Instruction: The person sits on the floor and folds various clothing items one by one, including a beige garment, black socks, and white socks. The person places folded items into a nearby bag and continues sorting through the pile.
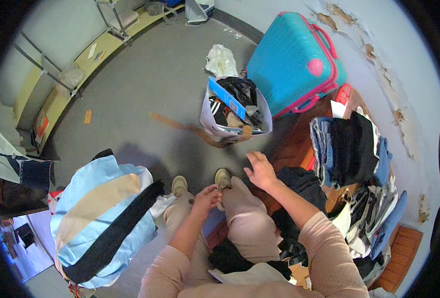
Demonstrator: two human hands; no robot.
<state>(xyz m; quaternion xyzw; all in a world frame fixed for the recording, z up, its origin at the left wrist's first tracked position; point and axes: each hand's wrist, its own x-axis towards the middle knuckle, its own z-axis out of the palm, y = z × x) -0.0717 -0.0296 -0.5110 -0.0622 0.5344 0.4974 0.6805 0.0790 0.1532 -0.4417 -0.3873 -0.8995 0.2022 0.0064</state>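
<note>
My left hand (pixel 207 197) hovers over my left knee with its fingers curled in. Whatever they might hold is hidden or too small to make out. Thumb apart from the fingers, my right hand (pixel 261 171) is open and holds nothing. It reaches above the floor beside dark folded clothes (pixel 302 186). Ahead of both hands stands a white bag (pixel 215 116) with a tan strap (pixel 180 124). Inside it are dark clothes and a flat blue box (pixel 226 98). To my left is a large pile of light blue cloth (pixel 88 181), with beige and black pieces across it.
A turquoise suitcase (pixel 289 59) with pink trim leans by the right wall. Stacked jeans and black clothes (pixel 352 149) lie on a reddish-brown wooden surface (pixel 404 253), with more garments (pixel 369 213) nearer me. Metal racks (pixel 46 69) line the left. Black and white cloth lies by my lap.
</note>
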